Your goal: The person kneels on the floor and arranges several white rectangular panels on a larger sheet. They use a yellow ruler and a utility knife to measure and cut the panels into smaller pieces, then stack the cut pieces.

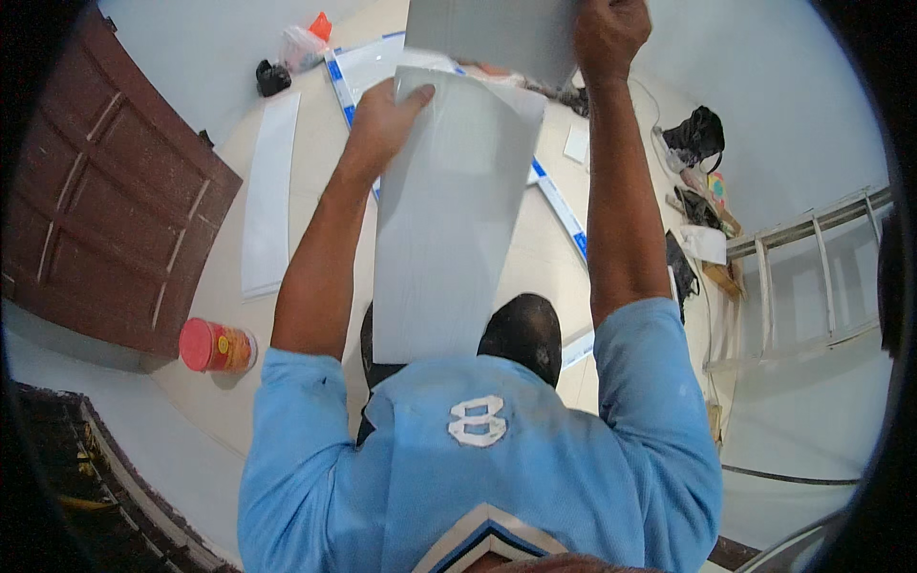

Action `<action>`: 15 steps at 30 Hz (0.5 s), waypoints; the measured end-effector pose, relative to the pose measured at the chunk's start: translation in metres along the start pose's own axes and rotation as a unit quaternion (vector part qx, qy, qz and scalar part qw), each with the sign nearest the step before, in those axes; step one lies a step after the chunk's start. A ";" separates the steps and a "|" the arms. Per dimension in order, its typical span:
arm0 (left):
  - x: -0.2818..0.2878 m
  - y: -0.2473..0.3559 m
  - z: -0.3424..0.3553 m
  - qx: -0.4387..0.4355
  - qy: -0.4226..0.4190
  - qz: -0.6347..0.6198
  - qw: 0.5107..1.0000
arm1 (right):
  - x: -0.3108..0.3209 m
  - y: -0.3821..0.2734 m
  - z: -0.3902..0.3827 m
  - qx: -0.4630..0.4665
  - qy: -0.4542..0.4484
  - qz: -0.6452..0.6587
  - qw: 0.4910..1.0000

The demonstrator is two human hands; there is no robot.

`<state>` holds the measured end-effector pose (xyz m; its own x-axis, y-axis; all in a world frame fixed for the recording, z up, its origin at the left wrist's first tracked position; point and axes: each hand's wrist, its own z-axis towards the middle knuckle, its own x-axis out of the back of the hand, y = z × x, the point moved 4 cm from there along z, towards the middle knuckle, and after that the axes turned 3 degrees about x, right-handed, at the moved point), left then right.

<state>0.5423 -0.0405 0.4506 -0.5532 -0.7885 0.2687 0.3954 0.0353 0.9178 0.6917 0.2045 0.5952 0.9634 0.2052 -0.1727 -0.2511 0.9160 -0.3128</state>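
Observation:
My left hand (387,124) grips a long white panel (444,220) at its upper left edge, the thumb lying on its face. The panel's lower end reaches down to my shirt, between my knees. Raised at the top of the view, my right hand (611,40) is closed on the right edge of a flat grey-white panel (492,33). This second panel runs out of the picture at the top, and its lower edge is close to the upper end of the first. The fingers behind both panels are hidden.
On the floor lie a blue-and-white frame (559,208), a long white strip (270,196) and a red-lidded tub (218,346). A brown panelled door (105,181) stands left. To the right are a ladder (812,234), a black bag (697,134) and loose cables.

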 end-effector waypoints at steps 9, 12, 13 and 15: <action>0.055 -0.126 -0.044 0.218 -0.028 -0.220 0.950 | 0.051 -0.016 -0.093 -0.209 -0.250 -0.123 0.937; 0.037 -0.172 -0.072 0.230 -0.021 -0.281 0.931 | 0.092 -0.004 -0.225 -0.254 -0.304 -0.119 0.910; 0.031 -0.175 -0.076 0.216 -0.008 -0.274 0.937 | 0.106 0.000 -0.264 -0.303 -0.329 -0.130 0.885; 0.035 -0.192 -0.085 0.188 0.030 -0.241 0.952 | 0.113 -0.012 -0.326 -0.329 -0.348 -0.083 0.874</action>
<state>0.5095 -0.1269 0.2593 -0.5564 -0.8023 -0.2164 -0.1905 -0.1303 0.9730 0.7733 0.1049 0.2751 0.7583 0.4581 0.4638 0.1176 0.6037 -0.7885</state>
